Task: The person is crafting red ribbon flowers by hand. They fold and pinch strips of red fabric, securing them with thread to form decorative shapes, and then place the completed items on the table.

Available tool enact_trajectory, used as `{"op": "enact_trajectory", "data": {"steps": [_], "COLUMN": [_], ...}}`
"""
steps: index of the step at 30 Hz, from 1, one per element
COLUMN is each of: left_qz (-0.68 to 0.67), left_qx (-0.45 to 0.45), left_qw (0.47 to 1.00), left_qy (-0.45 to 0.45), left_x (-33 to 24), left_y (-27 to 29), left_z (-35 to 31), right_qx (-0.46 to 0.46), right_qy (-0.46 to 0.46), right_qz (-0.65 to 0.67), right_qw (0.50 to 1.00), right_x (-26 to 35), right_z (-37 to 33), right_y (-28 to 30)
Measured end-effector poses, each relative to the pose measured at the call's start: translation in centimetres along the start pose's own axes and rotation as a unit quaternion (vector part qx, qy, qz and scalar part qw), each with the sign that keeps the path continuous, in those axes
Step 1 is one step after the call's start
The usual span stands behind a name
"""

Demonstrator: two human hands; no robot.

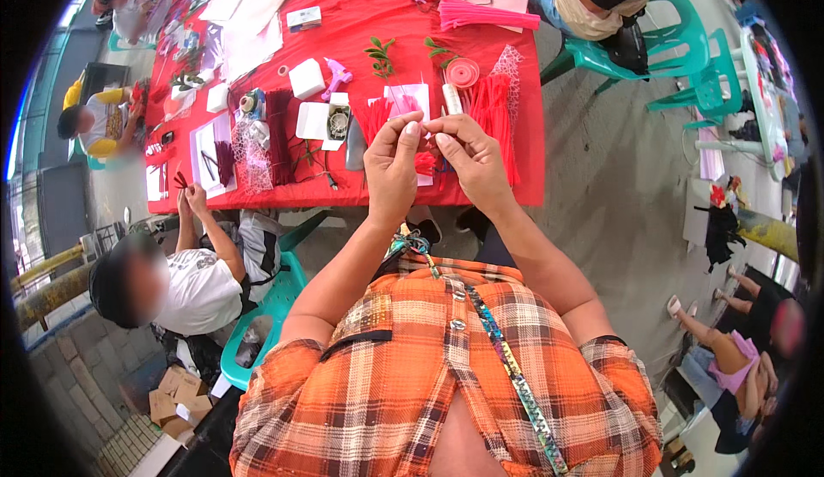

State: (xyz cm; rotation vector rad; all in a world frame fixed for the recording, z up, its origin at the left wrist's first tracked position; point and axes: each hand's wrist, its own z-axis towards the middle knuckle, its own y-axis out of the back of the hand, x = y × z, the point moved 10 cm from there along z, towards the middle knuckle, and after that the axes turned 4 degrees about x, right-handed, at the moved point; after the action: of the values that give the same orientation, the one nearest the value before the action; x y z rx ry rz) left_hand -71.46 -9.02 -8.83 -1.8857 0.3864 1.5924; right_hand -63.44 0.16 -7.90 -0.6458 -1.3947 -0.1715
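My left hand [391, 164] and my right hand [469, 158] are raised together above the near edge of a red-covered table [360, 35]. Between their fingertips they pinch a small red piece of crinkled material [425, 162]. Just beyond the hands lie bundles of red strips [491, 112], a white spool [451, 98] and a pink sheet [410, 98]. My orange plaid shirt fills the lower part of the view.
The table holds a pink ribbon roll [463, 72], green leaf sprigs [381, 55], glue guns [336, 75], white boxes [306, 77] and papers. A seated person [184, 280] works at the left on a green chair [275, 301]. Green plastic chairs [687, 57] stand at the right.
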Motion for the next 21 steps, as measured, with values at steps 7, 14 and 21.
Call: {"op": "enact_trajectory", "data": {"steps": [7, 14, 21], "left_qz": [0.0, 0.033, 0.065], "left_qx": [0.025, -0.011, -0.079], "left_qw": [1.0, 0.999, 0.995], "left_qy": [-0.013, 0.012, -0.005], "left_x": [4.6, 13.2, 17.7], "left_y": [1.5, 7.1, 12.2], "left_z": [0.9, 1.3, 1.6], "right_qx": [-0.021, -0.032, 0.105], "right_qy": [0.04, -0.093, 0.092], "right_qz": [-0.047, -0.032, -0.492], "right_qw": [0.998, 0.995, 0.859], "right_x": [-5.6, -19.2, -25.0], "right_z": [0.4, -0.1, -1.3], "right_y": [1.8, 3.9, 1.9]}}
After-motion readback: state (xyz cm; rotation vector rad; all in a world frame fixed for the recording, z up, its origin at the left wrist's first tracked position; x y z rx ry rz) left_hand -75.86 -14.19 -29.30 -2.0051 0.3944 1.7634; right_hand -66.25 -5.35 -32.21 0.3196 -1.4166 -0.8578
